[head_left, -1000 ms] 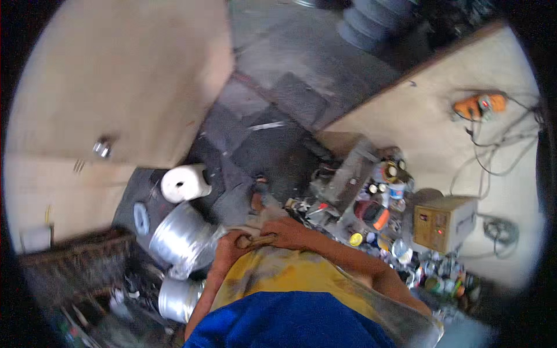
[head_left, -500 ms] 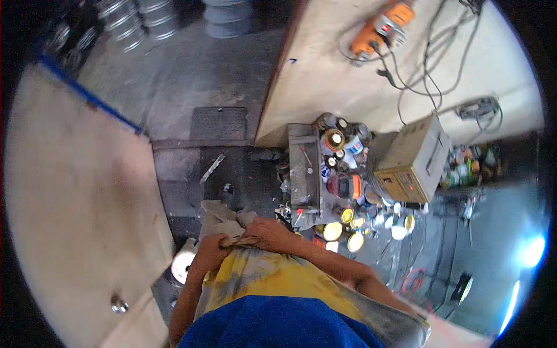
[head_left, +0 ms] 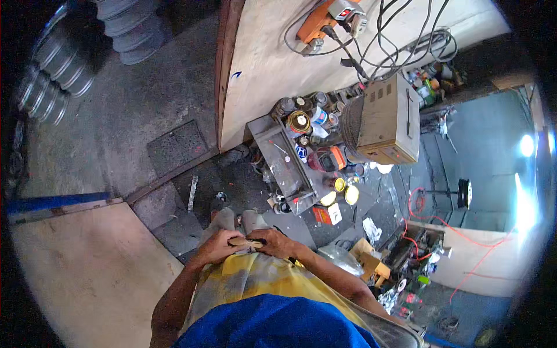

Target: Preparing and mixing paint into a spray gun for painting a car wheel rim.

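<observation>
At the waist, two hands meet on a tan strip

Against the front of a yellow-and-grey shirt, the left hand and right hand are drawn close together, each with its fingers curled about one end of a tan strip. Whether it is a loose piece or part of the clothing, I cannot tell. Both hands were gripping at the same place a second ago; half a second ago, more pale cloth bunched up beyond them.

The view has swung round. Gone from the left are the white stool and silver metal drums; a pale wooden panel now fills the lower left. The grey metal tray, the yellow-lidded can and the boxy beige machine appear further left than a second ago. At right, a red hose and an open cardboard box have come into sight.
</observation>
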A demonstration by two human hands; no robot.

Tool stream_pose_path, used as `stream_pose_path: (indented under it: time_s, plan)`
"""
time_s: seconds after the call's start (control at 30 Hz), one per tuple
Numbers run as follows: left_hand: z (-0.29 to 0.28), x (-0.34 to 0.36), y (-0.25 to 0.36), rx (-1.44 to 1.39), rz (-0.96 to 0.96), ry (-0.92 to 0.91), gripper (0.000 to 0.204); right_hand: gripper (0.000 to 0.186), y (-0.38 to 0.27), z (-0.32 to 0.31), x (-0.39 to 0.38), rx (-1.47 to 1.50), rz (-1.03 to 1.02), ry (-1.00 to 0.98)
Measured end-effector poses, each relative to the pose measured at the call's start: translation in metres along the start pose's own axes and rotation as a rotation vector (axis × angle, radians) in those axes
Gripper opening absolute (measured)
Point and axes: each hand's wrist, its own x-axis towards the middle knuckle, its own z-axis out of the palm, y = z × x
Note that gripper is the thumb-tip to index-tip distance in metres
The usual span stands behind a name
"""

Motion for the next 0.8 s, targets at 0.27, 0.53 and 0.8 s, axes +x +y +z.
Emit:
stream_pose_path:
  time_s: [0.27, 0.53, 0.8]
  plan:
    - [-0.009, 0.014, -0.086, 0.15, 0.125, 0.026, 0.037, 0.044, -0.056, 0.018, 0.013, 0.475, 0.365, -0.128]
    - [0.015, 0.011, -0.095, 0.294, 0.129, 0.066, 0.037, 0.068, 0.019, 0.076, 0.04, 1.175, 0.856, 0.101]
    - [0.005, -0.006, -0.104, 0.198, 0.18, 0.11, 0.036, 0.041, 0.047, 0.119, 0.039, 1.033, 0.3, 0.343]
